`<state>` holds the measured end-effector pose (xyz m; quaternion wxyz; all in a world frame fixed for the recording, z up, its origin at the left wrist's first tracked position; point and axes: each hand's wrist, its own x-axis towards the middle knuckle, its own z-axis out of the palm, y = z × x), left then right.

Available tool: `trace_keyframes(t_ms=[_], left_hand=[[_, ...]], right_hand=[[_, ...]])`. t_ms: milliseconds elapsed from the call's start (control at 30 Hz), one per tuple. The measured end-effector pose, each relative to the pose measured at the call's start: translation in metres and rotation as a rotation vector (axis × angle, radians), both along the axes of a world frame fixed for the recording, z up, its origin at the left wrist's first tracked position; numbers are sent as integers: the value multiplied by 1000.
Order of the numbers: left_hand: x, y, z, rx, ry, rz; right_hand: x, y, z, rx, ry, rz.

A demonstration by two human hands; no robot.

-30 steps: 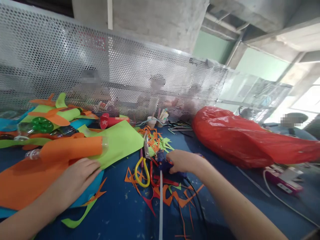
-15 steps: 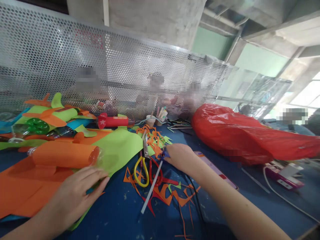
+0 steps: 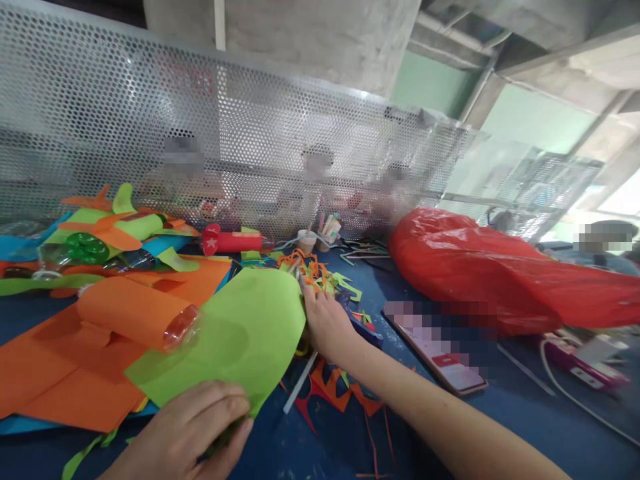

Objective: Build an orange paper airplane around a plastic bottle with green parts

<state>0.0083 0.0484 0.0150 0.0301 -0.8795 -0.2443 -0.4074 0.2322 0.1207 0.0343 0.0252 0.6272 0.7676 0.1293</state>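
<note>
My left hand [image 3: 200, 427] is closed on the lower edge of a lime-green paper sheet [image 3: 235, 333], with the thumb beneath. My right hand [image 3: 330, 323] has its fingers curled over a pair of scissors [image 3: 301, 275]. The blades show beyond the fingers and a bit of yellow handle shows below; the rest is covered. Partly behind the right hand lies a blue tool [image 3: 369, 331], perhaps a glue gun. A white glue stick [image 3: 300, 383] lies below that hand. An orange paper-wrapped plastic bottle [image 3: 137, 313] rests on its side by the green sheet.
Orange sheets [image 3: 65, 373] lie at left, below several paper-covered bottles [image 3: 130, 230]. Orange and red scraps [image 3: 330, 390] surround the right hand. A phone [image 3: 435, 350], a red plastic bag [image 3: 490, 267] and a power strip [image 3: 583, 363] are at right. Perforated metal panels [image 3: 270, 133] stand behind, people beyond.
My right hand has left the blue tool and shifted left onto the scissors. My left hand has moved right and down, drawing the green sheet out in front of the orange bottle.
</note>
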Motion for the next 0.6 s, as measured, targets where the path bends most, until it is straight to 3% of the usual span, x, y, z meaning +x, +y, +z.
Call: trace_keyframes(t_ms=[200,300,333,500,600], left_hand=[[3,-7,-9,-119,31,-40],[2,-6,-23,-139,63,-94],[2,-4,-30,-69,-15,-151],[5,3,-64,29,189,-208],[7,3,-63,76,223,-192]], right_hand=[[18,32,-1,56,102,-120],[33,38,0,58,197,-122],[37,38,0,67,224,-108],[35,21,11,170,295,43],[17,2,18,107,459,305]])
